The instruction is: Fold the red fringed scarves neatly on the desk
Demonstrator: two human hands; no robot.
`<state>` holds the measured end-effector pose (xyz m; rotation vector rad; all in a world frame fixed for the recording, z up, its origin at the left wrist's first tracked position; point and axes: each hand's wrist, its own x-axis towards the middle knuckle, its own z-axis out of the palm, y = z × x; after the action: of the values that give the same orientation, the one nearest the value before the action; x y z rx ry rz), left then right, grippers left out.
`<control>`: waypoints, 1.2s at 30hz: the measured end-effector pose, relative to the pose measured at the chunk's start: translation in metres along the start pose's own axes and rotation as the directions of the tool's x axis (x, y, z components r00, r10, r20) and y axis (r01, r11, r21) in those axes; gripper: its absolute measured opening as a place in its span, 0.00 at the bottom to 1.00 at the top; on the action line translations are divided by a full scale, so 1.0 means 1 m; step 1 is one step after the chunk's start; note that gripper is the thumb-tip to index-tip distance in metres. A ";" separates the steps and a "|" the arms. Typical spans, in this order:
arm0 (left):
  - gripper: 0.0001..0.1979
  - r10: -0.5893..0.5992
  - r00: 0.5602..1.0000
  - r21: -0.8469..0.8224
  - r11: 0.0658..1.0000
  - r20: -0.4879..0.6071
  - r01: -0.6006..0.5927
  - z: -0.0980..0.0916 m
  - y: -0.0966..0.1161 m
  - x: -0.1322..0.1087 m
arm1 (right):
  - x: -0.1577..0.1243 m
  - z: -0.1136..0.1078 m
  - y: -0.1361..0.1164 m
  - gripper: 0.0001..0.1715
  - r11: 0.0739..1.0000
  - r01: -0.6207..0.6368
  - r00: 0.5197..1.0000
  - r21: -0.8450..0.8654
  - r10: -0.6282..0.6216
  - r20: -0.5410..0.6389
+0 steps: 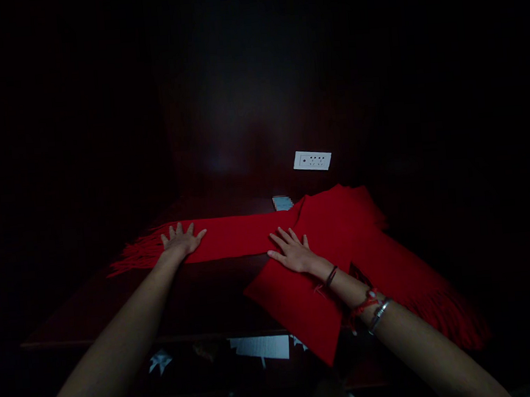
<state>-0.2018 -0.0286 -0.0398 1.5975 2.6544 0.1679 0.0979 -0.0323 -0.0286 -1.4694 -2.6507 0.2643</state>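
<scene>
A red fringed scarf lies on a dark table. Its left part is a flat strip ending in fringe, while the right part is bunched and spread, with one piece hanging over the front edge and more fringe at the lower right. My left hand rests flat on the strip near the left fringe, fingers spread. Palm down, my right hand lies on the scarf where the strip meets the bunched part, its fingers apart. Bracelets circle the right wrist and forearm.
Behind the scarf is a small pale blue item. A white socket panel is on the dark back wall. The dark table's front edge runs above a printed paper and a silvery star-like object.
</scene>
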 end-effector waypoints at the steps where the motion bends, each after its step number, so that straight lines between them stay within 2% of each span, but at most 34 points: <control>1: 0.34 -0.006 1.000 -0.002 1.000 0.022 0.006 0.000 -0.003 0.002 | 0.005 -0.004 0.000 0.41 1.000 0.001 1.000 0.004 -0.001 -0.010; 4: 0.33 -0.012 0.999 0.008 1.000 0.034 0.012 0.000 -0.003 0.003 | 0.028 -0.013 -0.004 0.41 1.000 -0.022 1.000 0.021 0.023 -0.006; 6: 0.32 0.022 0.998 0.014 1.000 -0.056 -0.022 0.000 0.001 -0.001 | 0.044 -0.012 -0.012 0.41 1.000 -0.011 1.000 0.013 0.011 0.004; 8: 0.31 0.124 0.977 0.023 0.992 -0.174 -0.122 0.000 0.008 -0.004 | 0.058 -0.006 -0.019 0.40 1.000 0.028 0.999 -0.006 -0.028 0.033; 9: 0.30 0.187 0.964 0.032 0.982 -0.191 -0.184 0.000 0.011 -0.006 | 0.064 -0.003 -0.023 0.39 0.999 0.040 0.997 -0.013 -0.039 0.067; 11: 0.30 0.284 0.953 0.039 0.959 -0.102 -0.281 0.001 0.018 -0.007 | 0.071 0.003 -0.028 0.39 0.999 0.039 0.985 -0.019 -0.035 0.167; 14: 0.30 0.310 0.945 0.029 0.949 0.108 -0.314 0.003 0.023 -0.005 | 0.076 0.003 -0.030 0.40 0.999 0.030 0.961 -0.015 -0.024 0.277; 16: 0.30 0.307 0.943 0.025 0.950 0.129 -0.312 0.005 0.023 -0.002 | 0.082 -0.002 -0.029 0.41 1.000 0.031 0.973 0.000 -0.030 0.230; 20: 0.30 0.301 0.946 0.022 0.952 0.117 -0.306 0.008 0.021 0.000 | 0.104 -0.008 -0.017 0.40 0.999 -0.009 1.000 -0.033 0.010 0.018; 22: 0.30 0.294 0.948 0.022 0.954 0.125 -0.298 0.008 0.020 0.000 | 0.116 -0.006 -0.006 0.41 0.993 -0.090 0.996 -0.075 0.092 0.023; 25: 0.30 0.287 0.947 0.024 0.956 0.143 -0.293 0.006 0.021 -0.002 | 0.128 -0.002 0.010 0.41 0.975 -0.192 0.972 -0.110 0.204 0.114; 29: 0.31 0.220 0.957 0.025 0.973 0.188 -0.229 0.001 0.022 -0.004 | 0.132 -0.003 0.025 0.42 0.965 -0.212 0.964 -0.156 0.232 0.127; 31: 0.31 0.188 0.963 0.025 0.980 0.193 -0.196 0.000 0.023 -0.005 | 0.130 -0.010 0.033 0.41 0.962 -0.205 0.974 -0.181 0.219 0.063; 33: 0.31 0.185 0.966 0.025 0.981 0.182 -0.193 0.000 0.022 -0.005 | 0.127 -0.021 0.046 0.39 0.955 -0.197 0.980 -0.221 0.189 -0.056; 36: 0.31 0.198 0.968 0.024 0.979 0.157 -0.204 0.003 0.022 -0.004 | 0.122 -0.043 0.073 0.33 0.913 -0.235 0.964 -0.333 0.177 -0.196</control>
<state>-0.1800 -0.0219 -0.0400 1.8116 2.3944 -0.0030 0.1012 0.1138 -0.0011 -1.7897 -2.5038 -0.3276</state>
